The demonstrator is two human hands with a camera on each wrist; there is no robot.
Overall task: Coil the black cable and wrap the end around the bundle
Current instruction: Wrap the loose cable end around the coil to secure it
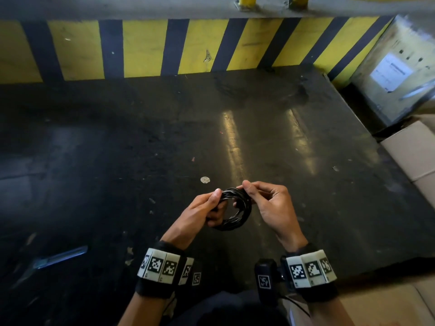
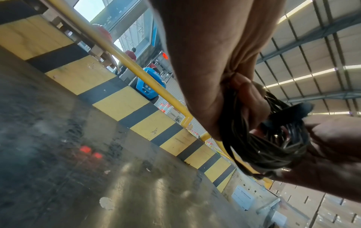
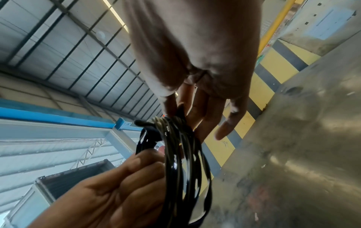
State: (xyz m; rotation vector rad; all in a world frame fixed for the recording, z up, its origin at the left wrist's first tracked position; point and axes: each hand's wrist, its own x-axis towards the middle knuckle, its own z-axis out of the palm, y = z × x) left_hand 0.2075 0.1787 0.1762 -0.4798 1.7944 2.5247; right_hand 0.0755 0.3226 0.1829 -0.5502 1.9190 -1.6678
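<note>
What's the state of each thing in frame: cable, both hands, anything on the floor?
black cable: coiled into a ring, held off the floor by both hands.
left hand: fingers curled round the coil's left side.
right hand: thumb and fingers pinch the coil's top.
blue-handled tool: lying flat on the floor, untouched.

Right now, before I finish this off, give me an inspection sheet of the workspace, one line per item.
Surface: dark scuffed floor with glare streaks, dusty.
Job's things: black cable coiled into a round bundle, held above the floor; its plug end sticks out of the loops.
Clutter: white disc, blue-grey utility knife, small scraps.
Grippers: left hand grips the bundle's side; right hand pinches the top.
Cables: no other seen.
Surroundings: yellow-and-black striped kerb, yellow railing, cardboard boxes, labelled wrapped pallet.
</note>
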